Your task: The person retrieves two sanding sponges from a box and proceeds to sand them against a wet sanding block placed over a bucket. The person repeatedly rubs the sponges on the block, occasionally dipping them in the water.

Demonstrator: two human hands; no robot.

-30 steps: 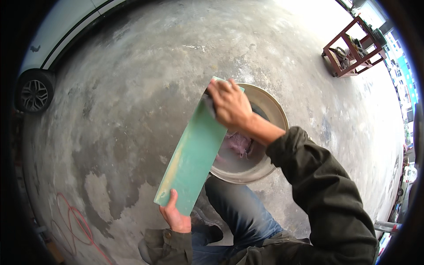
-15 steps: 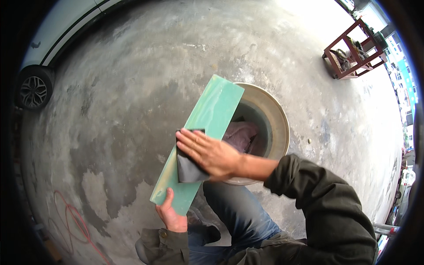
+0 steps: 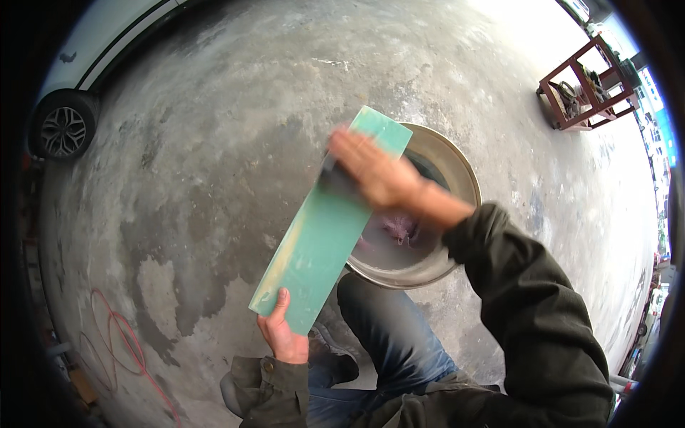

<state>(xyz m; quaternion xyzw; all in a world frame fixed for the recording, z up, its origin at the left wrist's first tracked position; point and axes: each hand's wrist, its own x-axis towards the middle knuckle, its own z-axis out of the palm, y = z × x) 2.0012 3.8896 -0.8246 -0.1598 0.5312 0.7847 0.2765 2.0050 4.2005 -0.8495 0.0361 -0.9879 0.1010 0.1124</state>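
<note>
A long pale green board (image 3: 307, 239) slants from near my lap up over the left rim of a round metal basin (image 3: 464, 167). My left hand (image 3: 283, 335) grips the board's lower end, thumb on top and fingers underneath. Toward the upper end, my right hand (image 3: 378, 171) presses a dark grey sheet of sandpaper (image 3: 334, 178) against the board's face; motion smears both, and the palm hides most of the sheet. Cloudy water fills part of the basin, with a pinkish cloth (image 3: 401, 227) in it.
A thin red hose (image 3: 127, 335) loops over the concrete floor at lower left. At upper left stands a car with its wheel (image 3: 64, 128) showing. A dark red cart (image 3: 592, 89) holding several items is at upper right. My knee (image 3: 389, 328) is just below the basin.
My right hand has slid the sandpaper up along the board from its lower half to near its upper end. More of the basin's water now shows. The left hand keeps its grip.
</note>
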